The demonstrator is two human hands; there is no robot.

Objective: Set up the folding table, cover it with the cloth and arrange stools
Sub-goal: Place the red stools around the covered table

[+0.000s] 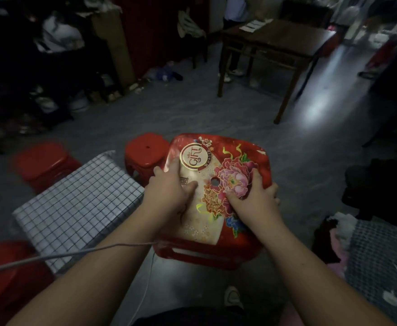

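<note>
Head view, left hand [169, 192] and right hand [256, 198] gripping opposite edges of a floral red plastic stool [239, 156], thumbs on its seat, fingers curled over the rim, just beside the check-clothed desk [75, 203]

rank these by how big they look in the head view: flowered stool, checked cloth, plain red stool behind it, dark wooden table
1. checked cloth and flowered stool: about alike, both close to the camera, so not ranked.
2. dark wooden table: it looks smaller, likely because it stands far off.
3. plain red stool.
</note>
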